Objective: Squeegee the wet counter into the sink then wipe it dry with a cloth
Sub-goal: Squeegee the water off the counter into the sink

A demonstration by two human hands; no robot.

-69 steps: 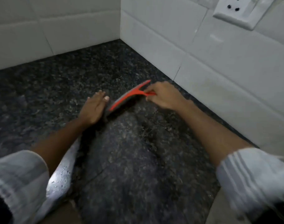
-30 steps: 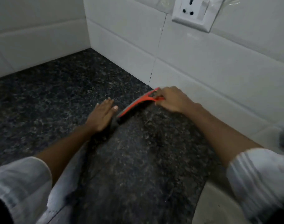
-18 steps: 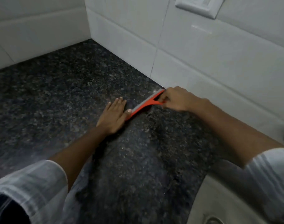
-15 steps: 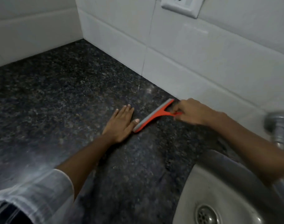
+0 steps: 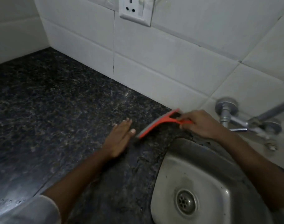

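Note:
An orange squeegee (image 5: pixel 155 125) with a grey blade lies edge-down on the dark speckled granite counter (image 5: pixel 57 113), close to the rim of the steel sink (image 5: pixel 201 180). My right hand (image 5: pixel 201 123) grips its handle, reaching over the sink's back corner. My left hand (image 5: pixel 120 138) rests flat on the counter, fingers together, thumb tip just left of the blade's near end. The sink drain (image 5: pixel 185 202) shows at the lower right. No cloth is in view.
White tiled walls meet at the back-left corner. A white wall socket (image 5: pixel 135 11) sits above the counter. A metal tap (image 5: pixel 238 120) juts from the wall behind the sink. The counter's front edge (image 5: pixel 12 206) glints at lower left.
Both hands and the squeegee have travelled right along the counter toward the sink. The sink and tap have come into view, and the squeegee now lies near the sink rim.

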